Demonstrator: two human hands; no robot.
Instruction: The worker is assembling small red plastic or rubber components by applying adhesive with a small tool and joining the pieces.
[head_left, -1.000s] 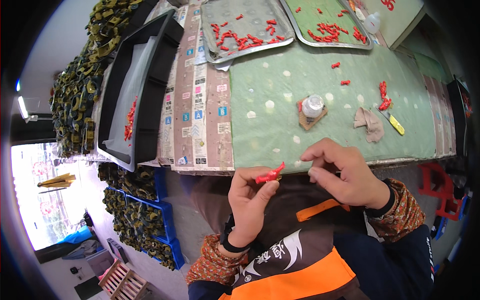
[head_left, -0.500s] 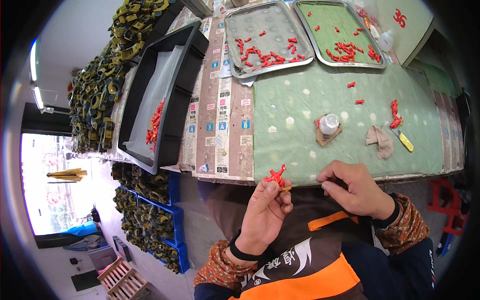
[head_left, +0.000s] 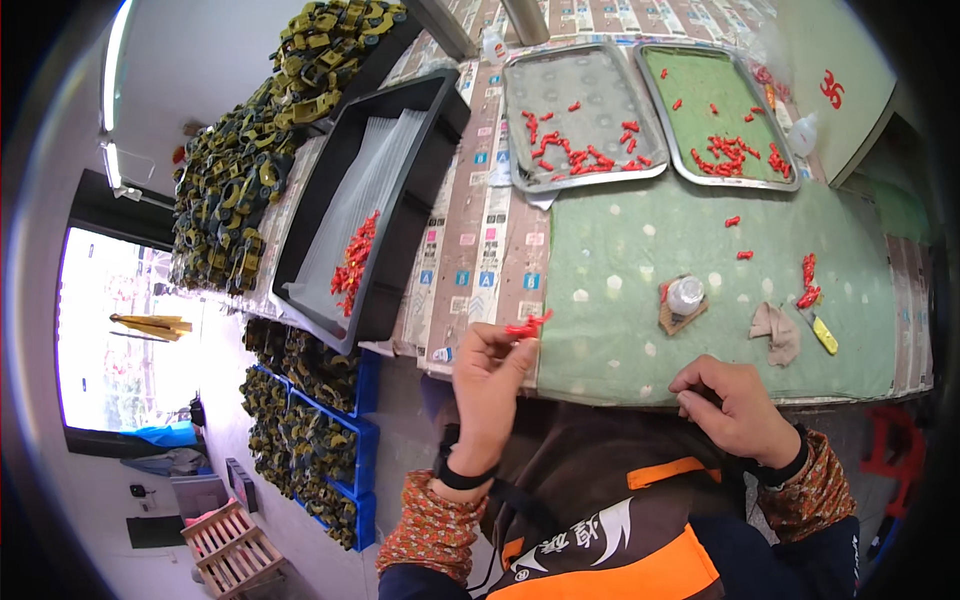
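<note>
My left hand (head_left: 487, 385) is raised at the table's near edge, pinching a small red plastic part (head_left: 525, 327) between thumb and fingers. Lower and to the right, my right hand (head_left: 733, 405) hangs just below the table edge over my lap, fingers curled; whether anything is in it cannot be told. Left of my left hand a black tray (head_left: 411, 225) holds a heap of red parts (head_left: 353, 265). Two metal trays (head_left: 520, 160) (head_left: 660, 100) with scattered red parts lie at the far side.
On the green mat (head_left: 620, 280) stand a small glue bottle on a cardboard square (head_left: 684, 300), a crumpled cloth (head_left: 777, 333), a yellow tool (head_left: 824, 335) and loose red parts (head_left: 806, 282). Olive-green toy parts (head_left: 245, 170) pile at the left, with more in blue crates (head_left: 310, 440) below.
My left hand has carried the red part leftward and up, away from my right hand, which has dropped lower. The view has swung toward the black tray.
</note>
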